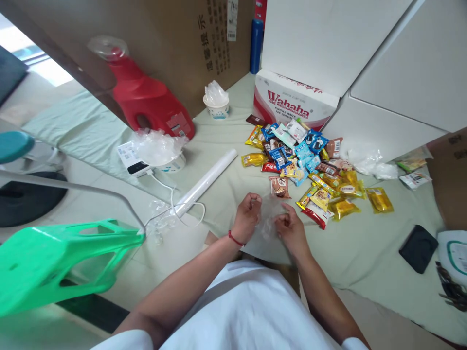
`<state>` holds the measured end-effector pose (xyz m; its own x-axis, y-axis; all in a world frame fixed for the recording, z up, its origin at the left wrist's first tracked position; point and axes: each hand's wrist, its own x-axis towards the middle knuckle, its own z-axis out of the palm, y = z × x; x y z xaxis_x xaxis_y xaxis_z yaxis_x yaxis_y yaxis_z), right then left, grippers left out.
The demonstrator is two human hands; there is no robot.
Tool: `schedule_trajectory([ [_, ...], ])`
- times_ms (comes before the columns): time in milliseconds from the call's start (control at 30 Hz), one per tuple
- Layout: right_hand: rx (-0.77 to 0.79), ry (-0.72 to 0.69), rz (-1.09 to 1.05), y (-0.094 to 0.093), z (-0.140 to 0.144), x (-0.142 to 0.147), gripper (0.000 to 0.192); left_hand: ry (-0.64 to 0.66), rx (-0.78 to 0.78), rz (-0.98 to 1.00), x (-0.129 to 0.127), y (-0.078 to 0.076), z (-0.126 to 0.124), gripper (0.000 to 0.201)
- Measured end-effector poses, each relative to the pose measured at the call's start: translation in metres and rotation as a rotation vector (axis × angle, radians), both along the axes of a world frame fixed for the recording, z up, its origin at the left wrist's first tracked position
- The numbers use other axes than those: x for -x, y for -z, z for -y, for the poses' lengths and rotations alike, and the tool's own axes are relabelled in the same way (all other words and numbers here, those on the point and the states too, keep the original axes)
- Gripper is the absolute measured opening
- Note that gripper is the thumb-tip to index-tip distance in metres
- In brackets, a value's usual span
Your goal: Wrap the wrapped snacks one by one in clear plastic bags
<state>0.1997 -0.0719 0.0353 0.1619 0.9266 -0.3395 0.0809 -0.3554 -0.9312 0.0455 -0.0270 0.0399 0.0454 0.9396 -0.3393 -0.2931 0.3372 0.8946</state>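
Observation:
Between my hands is a thin clear plastic bag (268,218), held just above the cloth in front of my body. My left hand (248,218), with a red cord on its wrist, is closed on the bag's left side. On its right side, the fingers of my right hand (291,228) pinch the plastic. Just beyond lies a heap of small wrapped snacks (292,150) in blue, yellow, brown and red packets. A brown snack packet (279,187) is the one nearest the bag.
A Wahaha carton (292,99) stands behind the heap. To the left are a white roll (206,182), a paper bowl (171,163) topped with clear plastic, a paper cup (218,108), a red jug (149,97) and a green stool (69,262). A black pouch (419,248) lies far right.

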Motion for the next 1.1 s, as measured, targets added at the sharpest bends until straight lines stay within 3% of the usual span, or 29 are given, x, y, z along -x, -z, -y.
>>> schedule_trajectory([
  [100,-0.023,0.098,-0.153,-0.005,0.001,-0.018,0.042,-0.073,0.038,0.013,0.016,0.002,-0.008,0.043],
  [233,-0.031,0.22,-0.143,-0.021,0.017,-0.076,0.042,-0.143,0.061,0.023,0.036,0.007,-0.018,0.049],
  [333,0.037,0.177,0.017,-0.026,0.035,-0.117,0.046,-0.13,0.056,0.007,0.042,0.011,-0.021,0.05],
  [433,0.052,0.18,0.322,-0.03,0.05,-0.133,0.049,-0.096,0.046,-0.029,0.04,0.014,-0.02,0.047],
  [567,-0.236,0.263,0.642,-0.043,0.054,-0.103,0.034,-0.061,0.042,-0.04,0.034,0.015,-0.019,0.043],
  [633,-0.424,0.086,0.716,-0.047,0.046,-0.073,0.027,-0.053,0.045,-0.047,0.03,0.014,-0.019,0.043],
  [700,-0.522,-0.195,0.776,-0.043,0.032,-0.044,0.028,-0.053,0.031,-0.047,0.028,0.013,-0.018,0.045],
  [767,-0.519,-0.4,0.829,-0.034,0.016,-0.023,0.026,-0.058,0.013,-0.038,0.028,0.012,-0.017,0.046],
  [867,-0.452,-0.516,0.781,-0.02,-0.003,-0.015,0.019,-0.062,0.004,-0.024,0.033,0.011,-0.014,0.046],
  [967,-0.377,-0.484,0.581,-0.022,-0.01,-0.028,0.018,-0.07,0.002,-0.013,0.04,0.013,-0.012,0.048],
  [1100,-0.202,-0.369,0.358,-0.037,-0.012,-0.047,0.02,-0.073,0.014,0.029,0.042,0.014,-0.009,0.05],
])
